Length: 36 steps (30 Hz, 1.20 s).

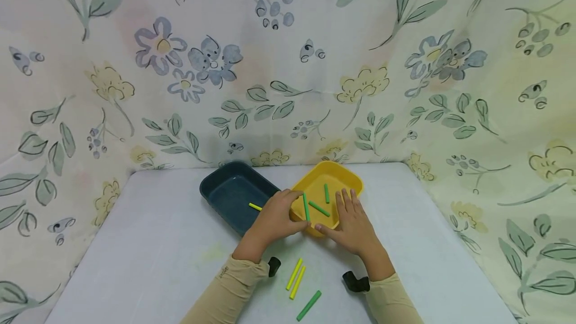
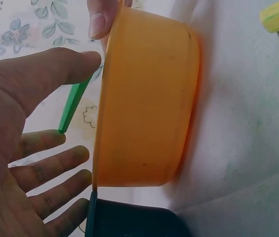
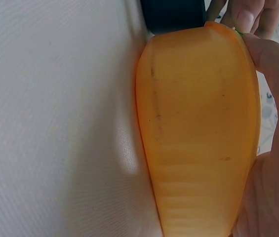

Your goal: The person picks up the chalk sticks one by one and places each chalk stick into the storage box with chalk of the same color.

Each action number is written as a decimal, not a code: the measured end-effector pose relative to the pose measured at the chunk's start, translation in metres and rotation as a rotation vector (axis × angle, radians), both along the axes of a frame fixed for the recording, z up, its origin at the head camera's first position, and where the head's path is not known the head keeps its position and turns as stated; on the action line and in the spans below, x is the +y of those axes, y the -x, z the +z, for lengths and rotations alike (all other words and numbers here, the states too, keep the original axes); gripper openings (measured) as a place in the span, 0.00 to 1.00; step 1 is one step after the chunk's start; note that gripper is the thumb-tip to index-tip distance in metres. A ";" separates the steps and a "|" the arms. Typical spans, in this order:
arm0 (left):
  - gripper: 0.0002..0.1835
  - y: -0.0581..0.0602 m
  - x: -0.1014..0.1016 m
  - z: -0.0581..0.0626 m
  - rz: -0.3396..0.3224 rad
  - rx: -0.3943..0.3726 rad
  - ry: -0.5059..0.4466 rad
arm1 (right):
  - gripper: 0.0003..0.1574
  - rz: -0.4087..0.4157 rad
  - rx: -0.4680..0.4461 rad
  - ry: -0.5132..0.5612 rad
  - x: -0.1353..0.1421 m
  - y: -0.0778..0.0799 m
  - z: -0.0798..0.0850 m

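My left hand (image 1: 276,216) pinches a green chalk stick (image 1: 306,206) lengthwise between thumb and index finger, above the yellow tray (image 1: 355,179). In the left wrist view the green chalk stick (image 2: 75,106) spans from thumb to index fingertip, the other fingers spread beside the tray's rim. Two more green chalk sticks lie inside the tray, one near its middle (image 1: 319,208), one farther back (image 1: 326,193). My right hand (image 1: 357,226) lies along the yellow tray's right side, fingers extended, thumb at the near rim.
A dark blue tray (image 1: 211,184) adjoins the yellow one on the left, with a yellow chalk stick (image 1: 255,207) in it, partly hidden by my left hand. Nearer me on the white cloth lie two yellow chalk sticks (image 1: 297,282) and a green one (image 1: 309,306). Floral fabric (image 1: 270,74) hangs behind.
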<state>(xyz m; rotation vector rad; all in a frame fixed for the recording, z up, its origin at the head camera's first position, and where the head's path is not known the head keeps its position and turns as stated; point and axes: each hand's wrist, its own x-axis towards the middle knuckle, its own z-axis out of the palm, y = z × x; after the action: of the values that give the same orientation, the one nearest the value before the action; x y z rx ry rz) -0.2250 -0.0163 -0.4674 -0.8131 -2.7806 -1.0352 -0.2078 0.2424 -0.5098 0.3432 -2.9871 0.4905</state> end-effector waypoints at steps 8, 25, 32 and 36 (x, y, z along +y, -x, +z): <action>0.42 0.002 0.001 -0.004 0.008 0.000 0.004 | 0.76 0.003 0.000 0.000 -0.002 -0.002 0.003; 0.41 0.006 0.003 -0.010 0.015 0.037 0.049 | 0.76 0.008 0.013 -0.027 -0.001 -0.002 0.002; 0.41 0.008 0.004 -0.010 0.009 0.045 0.048 | 0.77 0.002 0.005 -0.033 0.000 0.001 0.001; 0.42 0.008 0.004 -0.010 0.006 0.043 0.036 | 0.77 0.001 0.009 -0.034 0.000 0.001 0.000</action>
<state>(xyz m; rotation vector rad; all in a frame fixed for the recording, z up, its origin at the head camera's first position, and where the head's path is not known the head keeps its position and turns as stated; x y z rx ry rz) -0.2334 -0.0127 -0.4773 -0.8208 -2.7718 -0.9575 -0.2087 0.2426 -0.5095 0.3487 -2.9894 0.4375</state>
